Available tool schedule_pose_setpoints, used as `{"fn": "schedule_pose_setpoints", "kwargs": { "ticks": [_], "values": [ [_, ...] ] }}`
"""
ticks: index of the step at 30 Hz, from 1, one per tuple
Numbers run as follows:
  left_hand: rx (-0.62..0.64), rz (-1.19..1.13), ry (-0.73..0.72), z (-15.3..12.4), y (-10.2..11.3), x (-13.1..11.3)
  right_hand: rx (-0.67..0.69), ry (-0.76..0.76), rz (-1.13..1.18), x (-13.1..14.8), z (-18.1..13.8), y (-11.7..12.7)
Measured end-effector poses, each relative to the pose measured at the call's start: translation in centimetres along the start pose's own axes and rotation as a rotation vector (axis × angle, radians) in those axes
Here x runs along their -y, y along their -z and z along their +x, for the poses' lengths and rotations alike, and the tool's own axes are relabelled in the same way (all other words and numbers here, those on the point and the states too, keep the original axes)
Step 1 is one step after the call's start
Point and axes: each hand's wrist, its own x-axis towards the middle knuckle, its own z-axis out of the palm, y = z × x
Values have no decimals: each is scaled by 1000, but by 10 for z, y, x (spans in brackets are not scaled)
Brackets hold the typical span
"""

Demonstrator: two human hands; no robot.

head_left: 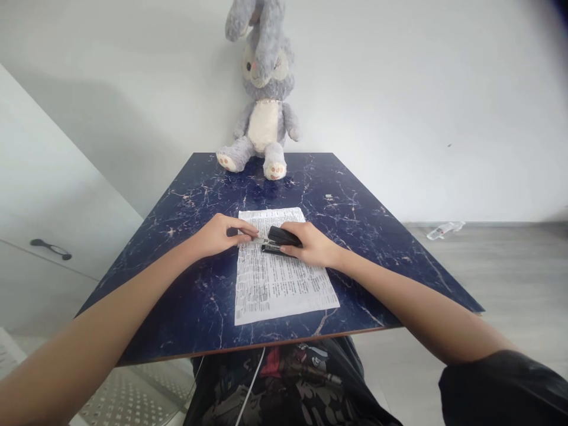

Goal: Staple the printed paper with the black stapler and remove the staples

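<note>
Over a printed sheet of paper (pixel 284 290) on the desk, my right hand (pixel 313 245) grips a black stapler (pixel 284 236). Its top arm is lifted apart from the base, and the jaws point left. At that end my left hand (pixel 219 235) pinches a thin metal piece at the stapler's mouth between thumb and fingers. Whether this is the stapler's own slide or a strip of staples I cannot tell. The sheet lies flat under both hands, covered in dense text.
The dark blue marbled desk (pixel 190 307) has a grey plush rabbit (pixel 266 112) seated at its far end against the wall. A small whitish bit (pixel 329 197) lies to the right. Clear plastic packaging (pixel 445 230) is on the floor. A white cabinet (pixel 53 195) stands at left.
</note>
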Motion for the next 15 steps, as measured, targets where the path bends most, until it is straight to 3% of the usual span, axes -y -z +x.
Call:
{"fn": "schedule_pose_setpoints", "kwargs": {
  "ticks": [5, 11, 15],
  "values": [
    [111, -222, 18, -2, 8, 2, 29, 84, 81, 3, -1, 6],
    [-69, -145, -162, 2, -18, -16, -14, 188, 242, 18, -4, -4],
    [-119, -85, -208, 4, -26, -24, -97, 103, 210, 27, -4, -14]
  ]
}}
